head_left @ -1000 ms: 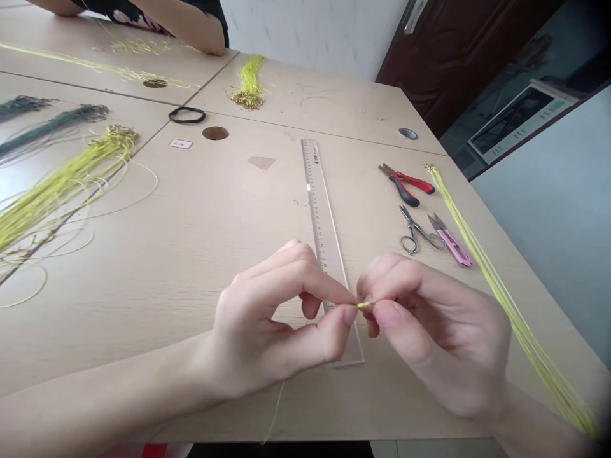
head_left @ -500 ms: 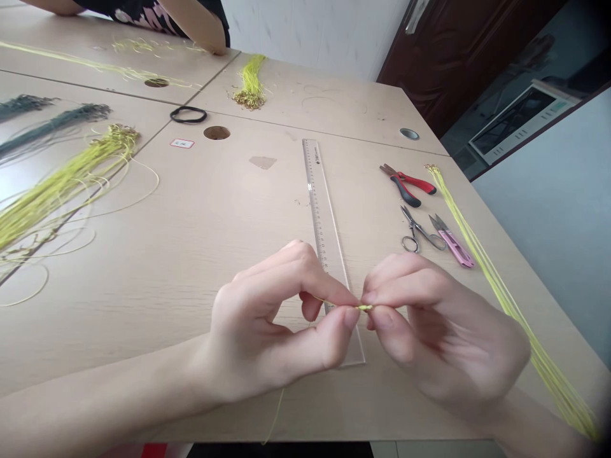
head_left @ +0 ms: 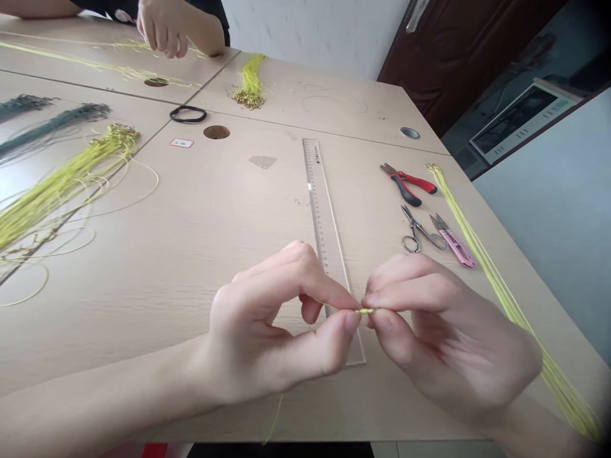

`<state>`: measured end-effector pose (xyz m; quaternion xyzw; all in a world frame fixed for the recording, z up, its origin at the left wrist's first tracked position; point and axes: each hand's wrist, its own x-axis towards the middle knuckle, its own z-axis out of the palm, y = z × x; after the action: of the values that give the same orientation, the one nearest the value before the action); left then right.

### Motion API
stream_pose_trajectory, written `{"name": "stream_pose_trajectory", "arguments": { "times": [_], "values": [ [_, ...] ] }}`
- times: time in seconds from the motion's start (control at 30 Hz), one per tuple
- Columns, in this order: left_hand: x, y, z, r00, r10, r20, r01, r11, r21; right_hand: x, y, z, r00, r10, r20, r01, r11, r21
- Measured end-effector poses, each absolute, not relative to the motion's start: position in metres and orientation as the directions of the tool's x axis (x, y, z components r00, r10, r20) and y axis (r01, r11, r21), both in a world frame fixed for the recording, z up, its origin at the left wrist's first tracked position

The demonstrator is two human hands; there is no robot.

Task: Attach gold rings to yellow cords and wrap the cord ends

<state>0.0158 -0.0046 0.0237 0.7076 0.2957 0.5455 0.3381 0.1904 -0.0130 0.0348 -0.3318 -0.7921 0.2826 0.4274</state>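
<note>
Head-mounted cam at near edge of wood desk (head_left: 143, 299), angled fwd & down. Left hand (head_left: 267, 331) and right hand (head_left: 453, 343) v. close at 6 o'clock; co-worker's hand (head_left: 162, 28) far off at 11 o'clock, dark door (head_left: 429, 57) at 1 o'clock.

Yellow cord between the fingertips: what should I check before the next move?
Left hand pinches the yellow cord between thumb and forefinger: ok.
Right hand also pinches the cord between thumb and forefinger: ok.
Cord free of tangles at the fingertips: cannot tell, too small.
Transparent ruler lies flat beneath the hands: ok.
Pink thread snips and steel scissors lie within reach on the right: ok.
Co-worker's hand is apart from the cord: ok.
</note>
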Motion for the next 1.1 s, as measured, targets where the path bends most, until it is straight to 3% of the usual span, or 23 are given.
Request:
{"name": "stream_pose_trajectory", "arguments": {
  "times": [1.1],
  "values": [
    [0.0141, -0.0052, 0.0235, 0.230, 0.770, 0.596, 0.056, -0.621, 0.781, 0.1932, -0.0119, 0.0361, -0.447, 0.746, 0.494, 0.316, 0.648, -0.693]
  ]
}}
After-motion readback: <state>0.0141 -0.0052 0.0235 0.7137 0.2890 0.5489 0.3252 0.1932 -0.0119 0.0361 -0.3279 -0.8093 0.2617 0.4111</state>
